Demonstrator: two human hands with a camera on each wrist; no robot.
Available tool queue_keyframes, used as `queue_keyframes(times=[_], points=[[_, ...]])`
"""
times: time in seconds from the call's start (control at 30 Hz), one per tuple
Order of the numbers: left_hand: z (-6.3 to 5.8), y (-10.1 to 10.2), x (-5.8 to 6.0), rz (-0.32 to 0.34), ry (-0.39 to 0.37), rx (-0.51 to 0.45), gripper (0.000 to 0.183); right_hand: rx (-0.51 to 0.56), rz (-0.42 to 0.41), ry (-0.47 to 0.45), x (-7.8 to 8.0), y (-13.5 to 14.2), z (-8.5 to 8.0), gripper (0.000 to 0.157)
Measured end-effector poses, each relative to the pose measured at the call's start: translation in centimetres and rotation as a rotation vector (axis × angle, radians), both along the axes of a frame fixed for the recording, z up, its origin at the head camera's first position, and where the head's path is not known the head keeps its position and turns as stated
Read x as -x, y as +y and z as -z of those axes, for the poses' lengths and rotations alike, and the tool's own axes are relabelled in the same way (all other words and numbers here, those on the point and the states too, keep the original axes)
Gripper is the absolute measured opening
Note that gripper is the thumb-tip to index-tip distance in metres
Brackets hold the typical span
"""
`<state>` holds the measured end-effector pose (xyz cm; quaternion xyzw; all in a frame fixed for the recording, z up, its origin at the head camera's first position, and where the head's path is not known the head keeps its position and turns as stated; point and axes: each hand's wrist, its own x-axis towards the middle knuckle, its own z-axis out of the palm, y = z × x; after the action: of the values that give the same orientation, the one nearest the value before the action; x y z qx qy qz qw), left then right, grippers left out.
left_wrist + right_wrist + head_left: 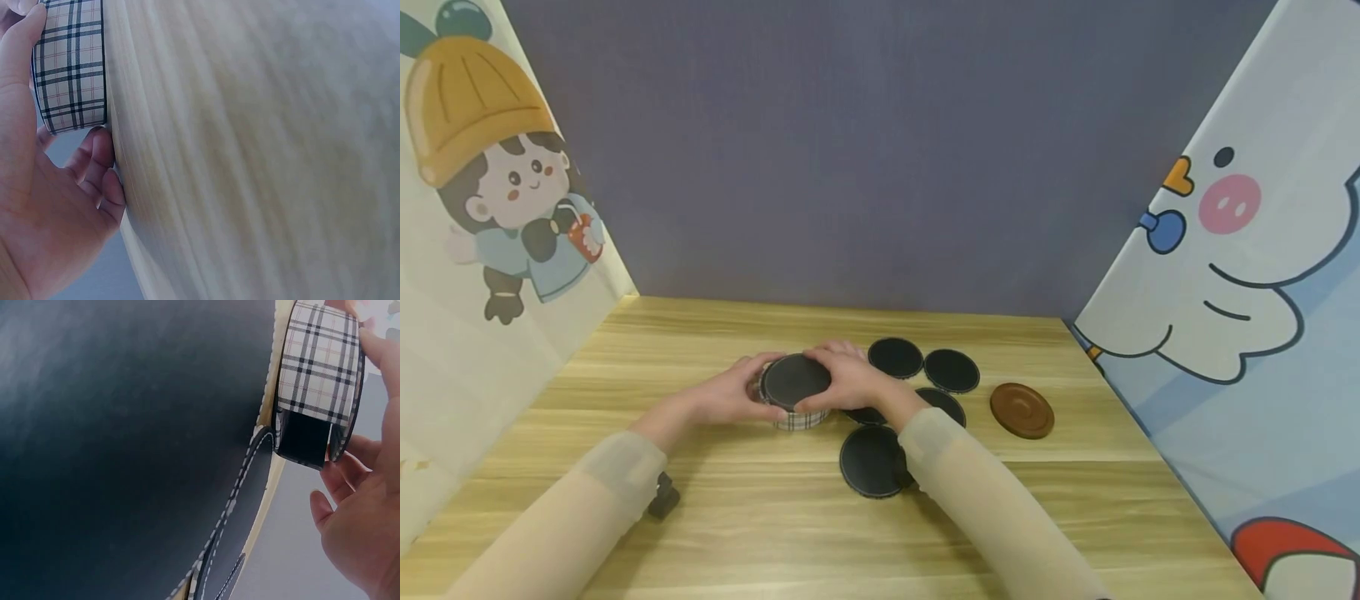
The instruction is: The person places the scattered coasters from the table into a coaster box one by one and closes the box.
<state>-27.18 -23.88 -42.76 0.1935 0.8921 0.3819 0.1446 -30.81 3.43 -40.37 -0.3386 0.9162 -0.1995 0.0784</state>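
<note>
A round coaster holder (801, 422) with a plaid side wall stands on the table, and a black round coaster (796, 382) covers its top. My left hand (730, 392) holds the holder from the left, thumb along the near side and fingers round the far side. From the right, my right hand (855, 381) pinches the coaster at its rim, thumb near and fingers far. A cut-out in the plaid wall (319, 369) shows a dark inside in the right wrist view. Plaid fabric (72, 62) faces the left thumb in the left wrist view.
Several black coasters (951, 370) lie flat right of the holder, one coaster (871, 461) nearer me, partly under the right wrist. A brown round disc (1022, 410) lies farther right. A grey panel (850, 167) backs the table, with printed walls on both sides.
</note>
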Motion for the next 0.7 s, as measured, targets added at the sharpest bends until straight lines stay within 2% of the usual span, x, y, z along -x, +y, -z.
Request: queue_keyframes(times=[0.3, 0.7], points=[[-0.33, 0.08, -0.22, 0.020, -0.021, -0.022, 0.106, -0.010, -0.003, -0.010, -0.05, 0.08, 0.08, 0.100], [-0.39, 0.15, -0.30, 0.011, -0.046, -0.026, 0.109, -0.029, -0.023, -0.023, -0.06, 0.30, 0.19, 0.099]])
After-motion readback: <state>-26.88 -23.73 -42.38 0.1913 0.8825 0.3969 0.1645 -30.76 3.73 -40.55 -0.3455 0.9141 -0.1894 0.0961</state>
